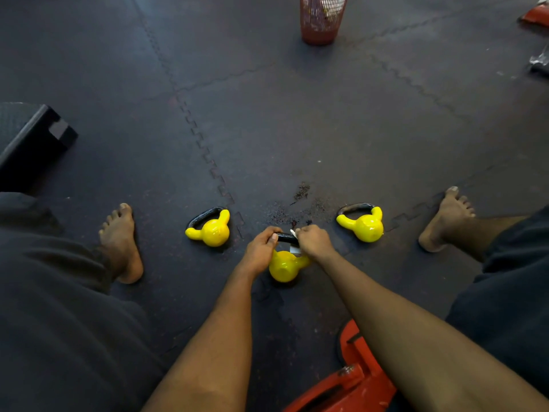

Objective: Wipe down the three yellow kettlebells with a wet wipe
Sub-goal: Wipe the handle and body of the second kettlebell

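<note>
Middle kettlebell (pixel 283 267) in left hand (pixel 261 251) grip, right hand (pixel 315 240) pressing wet wipe (pixel 294 248) on handle.

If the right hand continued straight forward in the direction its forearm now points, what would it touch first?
Likely nothing solid soon. The right hand, holding a wet wipe on the middle kettlebell handle, points up-left in the picture. Beyond lies only dark floor mat; the left kettlebell sits off to the side. Depth is uncertain.
</note>
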{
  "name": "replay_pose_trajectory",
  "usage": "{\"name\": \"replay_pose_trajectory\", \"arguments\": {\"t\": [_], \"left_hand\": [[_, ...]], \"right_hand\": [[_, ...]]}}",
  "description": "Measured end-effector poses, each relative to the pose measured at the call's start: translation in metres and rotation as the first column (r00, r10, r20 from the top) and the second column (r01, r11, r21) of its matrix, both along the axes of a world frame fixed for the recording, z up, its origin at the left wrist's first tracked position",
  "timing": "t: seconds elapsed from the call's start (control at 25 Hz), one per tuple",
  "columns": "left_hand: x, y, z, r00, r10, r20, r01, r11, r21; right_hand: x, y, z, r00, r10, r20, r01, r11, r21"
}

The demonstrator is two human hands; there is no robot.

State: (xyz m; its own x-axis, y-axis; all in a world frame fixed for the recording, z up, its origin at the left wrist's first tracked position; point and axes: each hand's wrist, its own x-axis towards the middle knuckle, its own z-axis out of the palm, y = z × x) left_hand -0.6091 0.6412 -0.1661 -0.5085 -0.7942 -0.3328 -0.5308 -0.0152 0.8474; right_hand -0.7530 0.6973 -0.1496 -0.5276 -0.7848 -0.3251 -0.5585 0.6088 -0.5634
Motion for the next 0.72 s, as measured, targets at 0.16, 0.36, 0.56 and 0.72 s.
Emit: {"name": "replay_pose_trajectory", "arguments": {"t": [0.16, 0.36, 0.56, 0.72], "left_hand": [[0.002, -0.001, -0.003, 0.998, 0.056, -0.005, -0.056, 0.998, -0.006], [0.006, -0.003, -0.005, 0.998, 0.058, -0.014, -0.058, 0.998, 0.019], [0.001, -0.001, 0.001, 1.000, 0.030, -0.005, -0.030, 1.000, 0.006], [0.003, 0.000, -0.001, 0.998, 0.058, -0.009, -0.058, 0.998, 0.010]], "right_hand": [[0.028, 0.031, -0.011, 0.994, -0.109, 0.001, 0.095, 0.869, -0.486], [0.030, 0.035, -0.018, 0.992, -0.105, 0.064, 0.123, 0.834, -0.538], [0.012, 0.021, -0.005, 0.976, -0.157, 0.150, 0.199, 0.923, -0.329], [0.022, 0.039, -0.019, 0.919, -0.346, 0.188, 0.394, 0.805, -0.444]]}}
